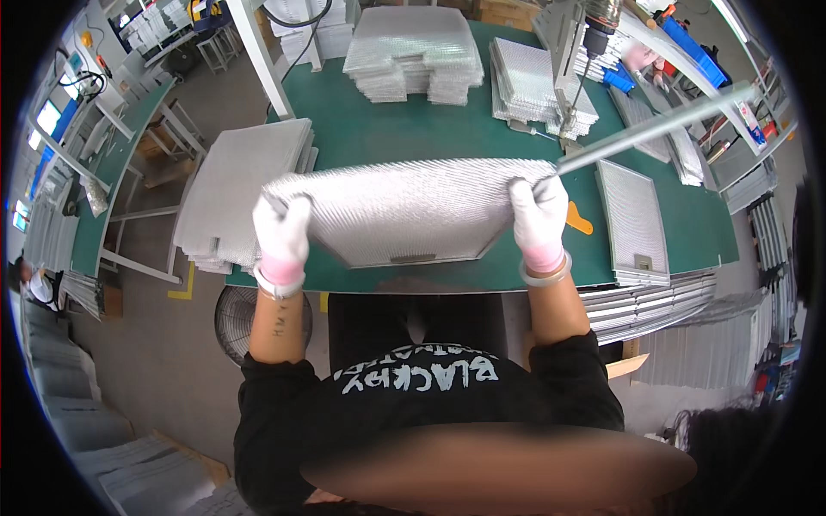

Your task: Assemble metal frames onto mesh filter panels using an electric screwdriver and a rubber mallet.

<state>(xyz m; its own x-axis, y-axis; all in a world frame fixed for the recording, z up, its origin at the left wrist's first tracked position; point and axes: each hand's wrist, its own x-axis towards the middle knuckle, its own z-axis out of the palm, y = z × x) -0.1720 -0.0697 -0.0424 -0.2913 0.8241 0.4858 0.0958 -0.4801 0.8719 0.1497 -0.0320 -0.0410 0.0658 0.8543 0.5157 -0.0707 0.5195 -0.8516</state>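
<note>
In both my white-gloved hands is a silver mesh filter panel, tilted up over the near edge of the green table. A metal frame runs along its near side, with a small plate in the middle of it; the far side shows bare mesh. My left hand is closed on the left edge, my right hand on the right edge. From beside my right hand a long metal strip sticks out to the far right. Whether the strip is joined to the panel, I cannot tell.
Stacks of mesh sheets stand at the left, the back and beneath a drill at the back right. A framed filter panel lies on the right, near an orange tool. Below the table is a fan.
</note>
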